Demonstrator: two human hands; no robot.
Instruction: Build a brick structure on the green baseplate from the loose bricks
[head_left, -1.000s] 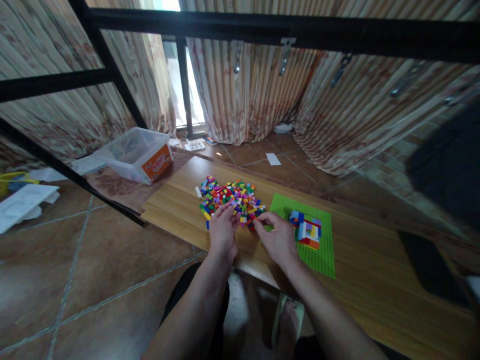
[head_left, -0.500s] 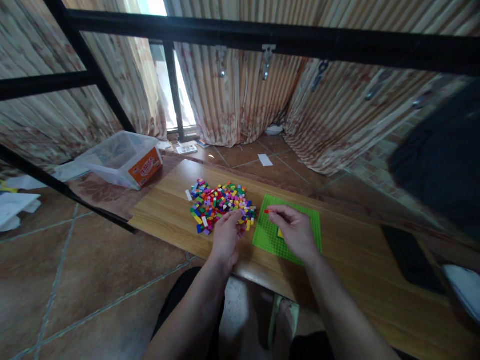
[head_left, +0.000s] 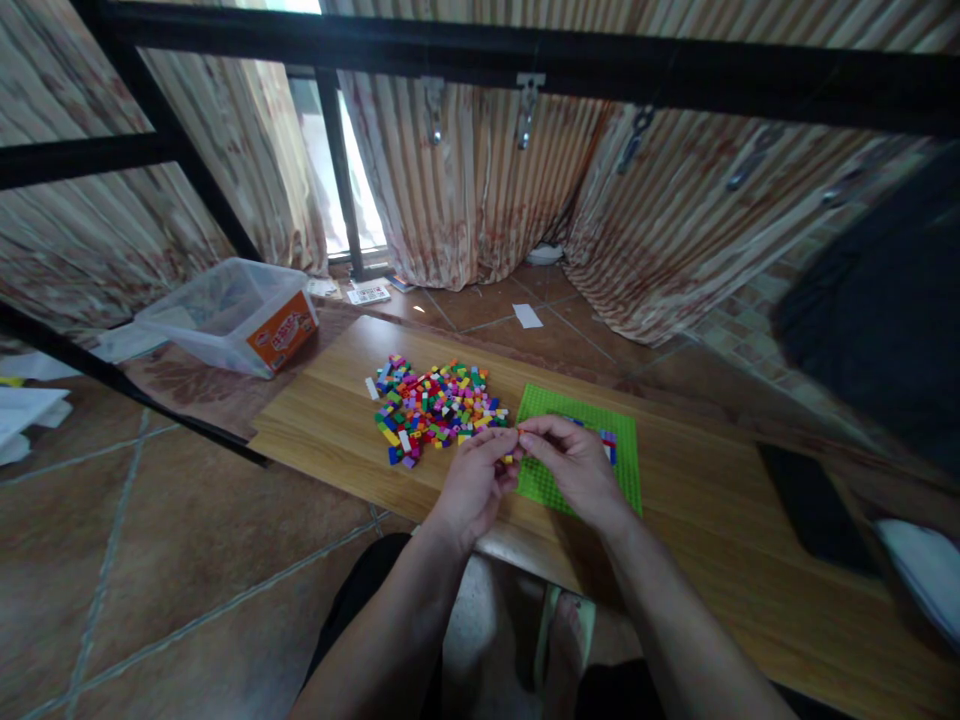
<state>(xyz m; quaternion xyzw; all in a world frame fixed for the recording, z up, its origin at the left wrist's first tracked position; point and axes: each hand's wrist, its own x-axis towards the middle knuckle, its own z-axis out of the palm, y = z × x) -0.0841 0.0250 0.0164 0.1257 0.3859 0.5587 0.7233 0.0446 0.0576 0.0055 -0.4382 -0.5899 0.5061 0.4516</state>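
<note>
My left hand (head_left: 476, 482) and my right hand (head_left: 581, 468) meet at their fingertips, over the left edge of a green studded baseplate (head_left: 627, 490). Between the pinched fingertips shows a sliver of a small red toy brick (head_left: 520, 432), mostly hidden by the fingers. Both hands are closed on it. Several bricks (head_left: 609, 447), blue, purple, red and white among them, sit on the baseplate, partly behind my right hand. Left of the plate lies a loose heap of many-coloured bricks (head_left: 431, 402), its near right side covered by my left hand.
The wooden bench (head_left: 330, 420) carries all this, with a dark flat object (head_left: 814, 510) on its right. A clear plastic bin (head_left: 217, 310) with an orange label stands beyond its left end. A black metal bar (head_left: 465, 45) crosses above; curtains hang behind.
My right hand has shifted left with the red brick, and my left hand has moved right from the heap to meet it. More bricks on the baseplate are now uncovered.
</note>
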